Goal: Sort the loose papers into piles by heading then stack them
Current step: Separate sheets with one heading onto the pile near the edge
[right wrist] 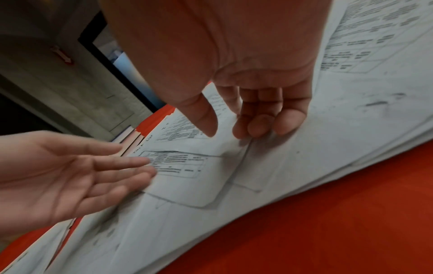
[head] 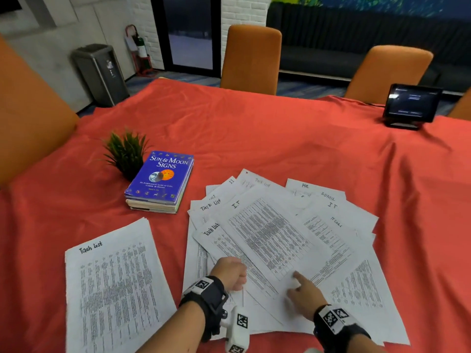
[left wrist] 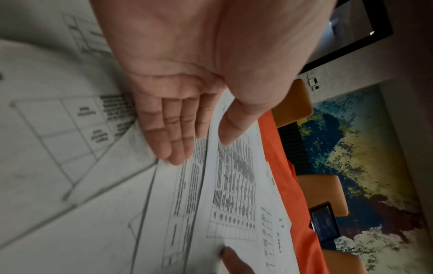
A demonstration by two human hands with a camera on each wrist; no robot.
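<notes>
A squared pile headed "Task list" (head: 114,284) lies at the near left of the red tablecloth (head: 280,138). To its right spreads a fan of loose papers (head: 339,250) with headings Task list, IT, HR and Admin. A sheet headed "I.T" (head: 267,235) lies on top. My left hand (head: 230,272) (left wrist: 201,148) is at that sheet's near left edge, fingers straight along the paper and thumb over the I.T sheet. My right hand (head: 293,284) (right wrist: 222,131) touches the sheet's near corner with bent fingertips, the thumb apart from them. The left hand (right wrist: 93,166) shows open in the right wrist view.
A blue book on a small stack (head: 160,179) and a potted plant (head: 126,152) stand behind the sorted pile. A tablet on a stand (head: 410,104) sits at the far right. Orange chairs (head: 251,57) line the far edge, and a bin (head: 99,72) stands on the floor.
</notes>
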